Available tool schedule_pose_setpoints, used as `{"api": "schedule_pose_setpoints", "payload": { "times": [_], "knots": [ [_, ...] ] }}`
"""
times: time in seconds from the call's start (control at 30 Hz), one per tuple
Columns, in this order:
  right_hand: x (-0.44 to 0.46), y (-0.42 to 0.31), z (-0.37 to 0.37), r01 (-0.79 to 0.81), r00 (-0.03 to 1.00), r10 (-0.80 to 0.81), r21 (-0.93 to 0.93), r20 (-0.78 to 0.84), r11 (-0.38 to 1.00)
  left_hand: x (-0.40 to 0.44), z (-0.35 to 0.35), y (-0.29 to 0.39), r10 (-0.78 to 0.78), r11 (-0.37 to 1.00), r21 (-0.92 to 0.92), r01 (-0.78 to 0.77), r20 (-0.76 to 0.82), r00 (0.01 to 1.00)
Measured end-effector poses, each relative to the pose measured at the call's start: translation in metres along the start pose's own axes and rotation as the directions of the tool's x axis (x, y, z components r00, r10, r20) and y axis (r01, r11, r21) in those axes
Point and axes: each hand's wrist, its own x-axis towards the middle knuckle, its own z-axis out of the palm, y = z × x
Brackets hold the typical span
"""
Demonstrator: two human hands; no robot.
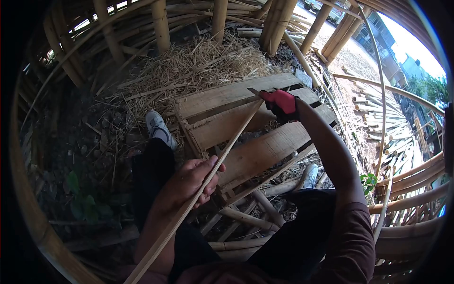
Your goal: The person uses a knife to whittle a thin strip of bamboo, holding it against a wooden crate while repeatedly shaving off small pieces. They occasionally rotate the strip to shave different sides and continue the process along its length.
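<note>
Left fingers (212,182): curled around a pale strip, the thumb lying along it.
Right fingers (274,98): in a red-and-black glove, clenched on a knife whose handle they mostly hide.
Pale strip (191,198): slanting through the left grip, one end just beside the right fingers, the other running back past the left wrist and out at the lower edge.
Blade (255,92): jutting leftward from the right fingers, near the strip's far end; whether they touch, I cannot tell.
Slatted platform (269,150): wooden planks with gaps, below the right fingers and beyond the left.
Shoes: one (157,124) beyond and left of the left fingers, the other (309,177) below the right hand.
Straw-like shavings (198,64): heaped beyond both sets of fingers.
Upright poles (161,28): standing farther off, behind that heap.
Cut poles (399,137): spread on the ground, well to the right of the right fingers.
</note>
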Motion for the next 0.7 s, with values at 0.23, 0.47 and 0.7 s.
{"api": "schedule_pose_setpoints", "payload": {
  "times": [0.23,0.47,0.7],
  "knots": [
    [0.007,0.012,-0.009,-0.022,0.998,0.021,0.029,0.052,0.999,0.0,0.0,-0.001,-0.008,1.0,0.003,0.008,-0.002,1.0],
    [0.005,0.015,-0.008,-0.028,0.998,0.025,0.06,0.057,0.998,0.001,-0.002,-0.003,0.007,0.999,0.031,-0.008,0.01,1.0],
    [0.004,0.012,-0.009,-0.01,0.997,0.003,0.089,0.08,0.996,-0.004,0.001,0.001,-0.001,1.0,-0.009,0.001,-0.004,1.0]
  ]
}}
